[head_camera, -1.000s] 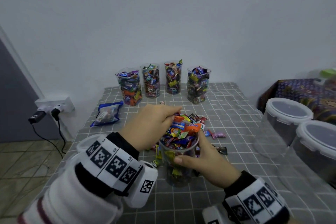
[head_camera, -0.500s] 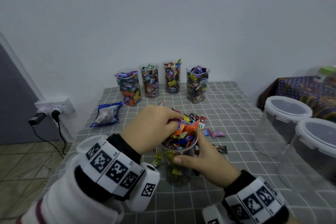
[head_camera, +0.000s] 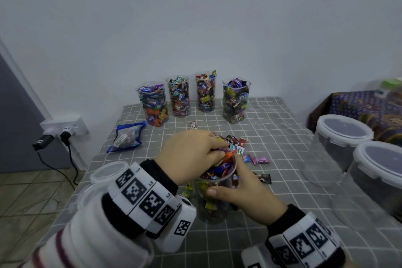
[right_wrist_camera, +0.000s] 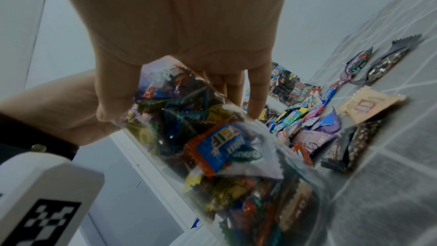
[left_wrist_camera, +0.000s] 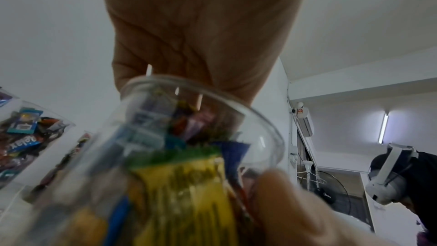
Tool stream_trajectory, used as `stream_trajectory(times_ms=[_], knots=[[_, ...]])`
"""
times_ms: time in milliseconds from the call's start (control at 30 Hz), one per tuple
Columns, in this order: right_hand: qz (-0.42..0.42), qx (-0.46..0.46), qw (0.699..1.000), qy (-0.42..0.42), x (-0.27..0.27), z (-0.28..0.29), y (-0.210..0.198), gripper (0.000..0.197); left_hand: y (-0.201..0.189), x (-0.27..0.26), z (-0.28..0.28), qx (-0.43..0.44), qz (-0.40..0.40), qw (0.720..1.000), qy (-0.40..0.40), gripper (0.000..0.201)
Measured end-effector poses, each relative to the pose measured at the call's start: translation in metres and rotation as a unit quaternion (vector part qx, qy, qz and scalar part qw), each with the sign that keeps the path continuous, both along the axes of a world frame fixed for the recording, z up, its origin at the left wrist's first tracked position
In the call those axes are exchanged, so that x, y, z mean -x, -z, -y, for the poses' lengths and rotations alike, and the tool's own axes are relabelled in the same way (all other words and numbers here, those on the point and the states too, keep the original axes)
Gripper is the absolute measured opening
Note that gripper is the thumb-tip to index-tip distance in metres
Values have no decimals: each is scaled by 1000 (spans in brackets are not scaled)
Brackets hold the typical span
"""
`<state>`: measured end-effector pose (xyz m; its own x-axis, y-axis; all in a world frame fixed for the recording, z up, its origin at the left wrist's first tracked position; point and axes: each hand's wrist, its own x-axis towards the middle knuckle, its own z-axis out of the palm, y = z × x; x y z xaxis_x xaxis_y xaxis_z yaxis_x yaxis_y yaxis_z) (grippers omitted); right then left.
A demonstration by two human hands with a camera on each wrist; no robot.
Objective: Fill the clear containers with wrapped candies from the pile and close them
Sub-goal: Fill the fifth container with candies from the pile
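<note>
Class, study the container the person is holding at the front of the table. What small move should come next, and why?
Probably keep pressing the heaped candies down with the left hand while the right hand steadies the clear container. Wrappers rise above its rim, so a lid would likely not seat yet. The four filled containers at the back also stand unlidded.

Two forearms in white sleeves with black cuffs are extended forward, each wrist banded with black-and-white markers. The left hand (head_camera: 191,156) is held palm down over the mouth of a clear container (head_camera: 214,198), its fingers curled down onto the candies heaped at the rim. The right hand (head_camera: 243,193) is wrapped around the container's right side, thumb pressed against the near wall.
</note>
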<state>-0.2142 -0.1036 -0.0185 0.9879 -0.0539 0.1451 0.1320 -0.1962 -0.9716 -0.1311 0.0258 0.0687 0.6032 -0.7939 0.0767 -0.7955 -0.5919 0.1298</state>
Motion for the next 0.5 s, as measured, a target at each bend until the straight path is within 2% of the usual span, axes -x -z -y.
stream_trajectory(times_ms=[100,233,400,500], knots=[[1,2,1000,1,0,1,1,70,0,0,-2,60,-23,998,-15,41],[-2,7,1000,1,0,2,2,69,-1,1,-3,160,-9,987,-23,28],[8,19,1000,7,0,0,3,80,2,11,7,97,19,995,11,25],[21,16,1000,8,-1,-1,4,80,2,10,8,63,26,997,29,19]])
